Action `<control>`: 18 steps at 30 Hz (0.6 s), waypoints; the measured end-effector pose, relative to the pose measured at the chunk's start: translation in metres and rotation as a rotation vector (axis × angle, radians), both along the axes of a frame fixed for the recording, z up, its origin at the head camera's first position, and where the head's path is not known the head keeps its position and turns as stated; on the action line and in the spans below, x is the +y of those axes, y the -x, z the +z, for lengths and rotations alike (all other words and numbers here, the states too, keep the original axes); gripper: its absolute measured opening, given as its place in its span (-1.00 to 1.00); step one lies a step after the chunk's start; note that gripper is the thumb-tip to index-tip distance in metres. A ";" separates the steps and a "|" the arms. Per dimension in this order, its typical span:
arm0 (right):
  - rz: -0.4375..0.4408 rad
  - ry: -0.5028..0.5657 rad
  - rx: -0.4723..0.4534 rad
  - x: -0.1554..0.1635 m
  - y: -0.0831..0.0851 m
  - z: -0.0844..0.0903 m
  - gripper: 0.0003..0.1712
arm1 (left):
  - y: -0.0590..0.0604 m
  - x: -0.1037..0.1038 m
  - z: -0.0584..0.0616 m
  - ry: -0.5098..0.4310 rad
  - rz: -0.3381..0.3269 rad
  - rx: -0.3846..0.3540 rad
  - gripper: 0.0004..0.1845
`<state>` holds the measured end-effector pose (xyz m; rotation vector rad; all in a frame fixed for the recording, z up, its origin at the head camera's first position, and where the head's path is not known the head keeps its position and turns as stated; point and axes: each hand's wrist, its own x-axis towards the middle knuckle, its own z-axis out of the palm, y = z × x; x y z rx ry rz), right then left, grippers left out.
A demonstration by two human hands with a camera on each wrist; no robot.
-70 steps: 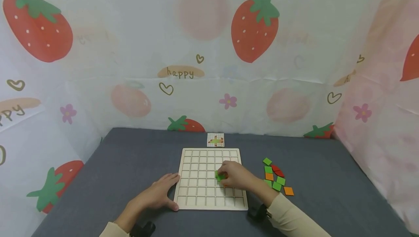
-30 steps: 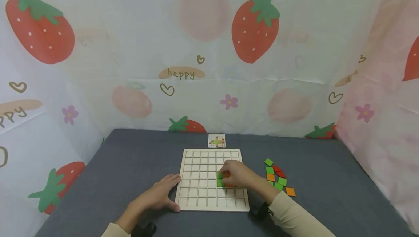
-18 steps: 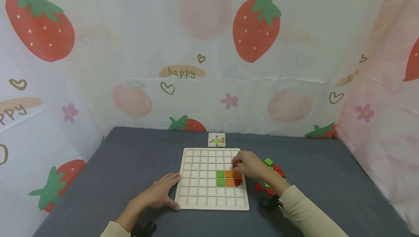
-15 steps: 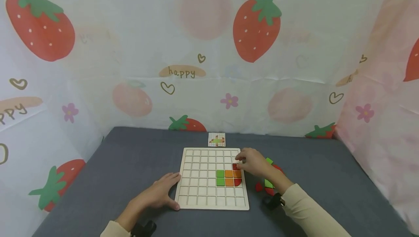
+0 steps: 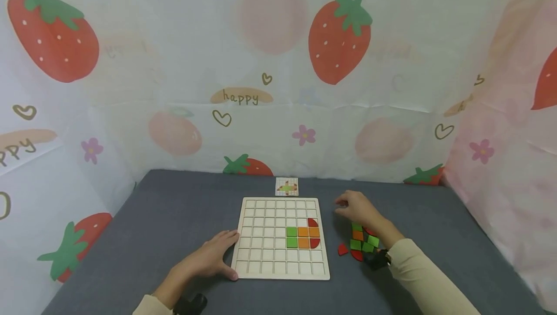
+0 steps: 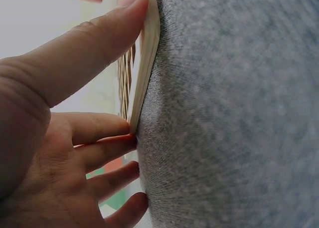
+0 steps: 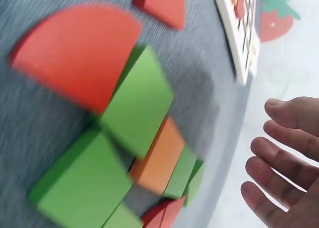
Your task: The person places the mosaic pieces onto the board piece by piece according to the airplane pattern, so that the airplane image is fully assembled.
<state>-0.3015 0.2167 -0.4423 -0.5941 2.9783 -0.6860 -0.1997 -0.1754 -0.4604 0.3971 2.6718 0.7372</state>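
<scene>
Seven tiles [image 5: 303, 232] fill the grid board [image 5: 263, 252]; both hands spread, left hand [image 5: 212, 258] steadying it.

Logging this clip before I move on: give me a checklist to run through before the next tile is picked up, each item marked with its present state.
1. Left hand steadies the grid board at its near-left corner: ok.
2. Right hand holds nothing, fingers relaxed: ok.
3. Placed tiles lie flat in their cells: ok.
4. Loose tiles lie right of the board, under the right forearm: ok.
5. Pattern card lies uncovered behind the board: ok.
6. Placed tiles match the card: cannot tell, too small.
</scene>
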 end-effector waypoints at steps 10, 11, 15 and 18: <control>-0.069 -0.005 -0.059 0.027 -0.002 -0.005 -0.67 | 0.000 -0.001 0.000 -0.009 -0.005 0.011 0.08; -0.074 -0.009 -0.067 0.028 -0.002 -0.006 -0.67 | 0.000 -0.001 0.000 -0.010 -0.007 0.014 0.08; -0.096 -0.016 -0.098 0.032 -0.001 -0.009 -0.63 | -0.002 -0.001 0.000 -0.019 -0.014 0.024 0.08; -0.107 -0.028 -0.109 0.034 -0.001 -0.010 -0.63 | -0.002 -0.001 0.000 -0.027 -0.015 0.026 0.08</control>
